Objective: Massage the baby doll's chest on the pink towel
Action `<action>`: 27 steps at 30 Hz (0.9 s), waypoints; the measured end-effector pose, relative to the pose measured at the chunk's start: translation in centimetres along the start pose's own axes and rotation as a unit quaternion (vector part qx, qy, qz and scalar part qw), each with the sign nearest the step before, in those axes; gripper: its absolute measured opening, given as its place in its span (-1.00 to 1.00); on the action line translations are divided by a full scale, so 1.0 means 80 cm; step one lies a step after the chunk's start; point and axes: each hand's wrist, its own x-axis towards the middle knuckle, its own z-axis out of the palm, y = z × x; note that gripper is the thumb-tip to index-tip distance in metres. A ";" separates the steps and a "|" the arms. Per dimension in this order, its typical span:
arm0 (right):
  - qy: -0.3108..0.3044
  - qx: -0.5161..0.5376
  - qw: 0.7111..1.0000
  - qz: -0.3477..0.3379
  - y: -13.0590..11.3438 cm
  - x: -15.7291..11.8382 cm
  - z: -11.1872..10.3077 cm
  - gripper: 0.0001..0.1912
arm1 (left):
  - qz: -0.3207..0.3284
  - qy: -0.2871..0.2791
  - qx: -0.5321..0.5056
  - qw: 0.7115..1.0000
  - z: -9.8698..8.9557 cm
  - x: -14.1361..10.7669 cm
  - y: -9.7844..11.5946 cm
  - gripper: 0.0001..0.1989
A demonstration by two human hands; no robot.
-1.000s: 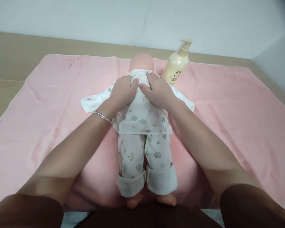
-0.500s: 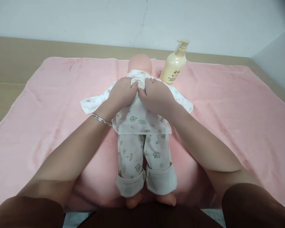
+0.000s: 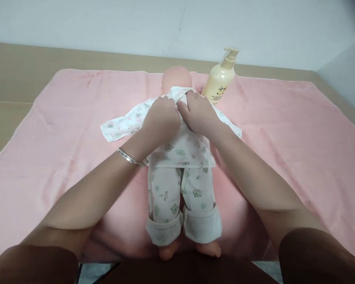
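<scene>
A doll [image 3: 176, 77] with a bare, rounded head lies with its feet toward me. It wears a white baby shirt [image 3: 180, 154] with green animal prints and matching trousers [image 3: 165, 193] with rolled cuffs. Near the collar, my left hand [image 3: 163, 118] is closed on the shirt cloth, and a silver bangle [image 3: 129, 157] circles that wrist. My right hand [image 3: 200, 114] lies on the upper shirt beside it, thumb apart from the fingers. Its fingertips reach the raised collar edge and are partly hidden there.
The doll lies on a pink blanket [image 3: 284, 138] spread over a wooden table [image 3: 17, 79]. Just beyond the doll's right-hand side in view stands a cream pump bottle [image 3: 220, 81]. A pale cracked wall [image 3: 106, 27] rises behind the table.
My left hand has shifted right and turned, pulling cloth near the collar. The right hand has moved slightly right, its thumb now parted from the fingers. The view has shifted a little.
</scene>
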 end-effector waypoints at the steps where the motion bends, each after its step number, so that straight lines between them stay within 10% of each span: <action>1: 0.011 -0.014 1.000 -0.004 -0.006 -0.006 -0.001 -0.49 | -0.009 -0.006 -0.008 1.000 -0.001 0.004 -0.003 -0.74; 18: -0.037 -0.019 0.999 -0.003 -0.003 0.003 -0.007 -0.47 | 0.033 -0.026 0.038 0.998 -0.005 0.003 -0.004 -0.77; 27: 0.011 -0.058 0.998 0.000 -0.034 -0.029 -0.010 -0.50 | -0.054 -0.019 -0.026 0.998 0.001 0.030 -0.028 -0.65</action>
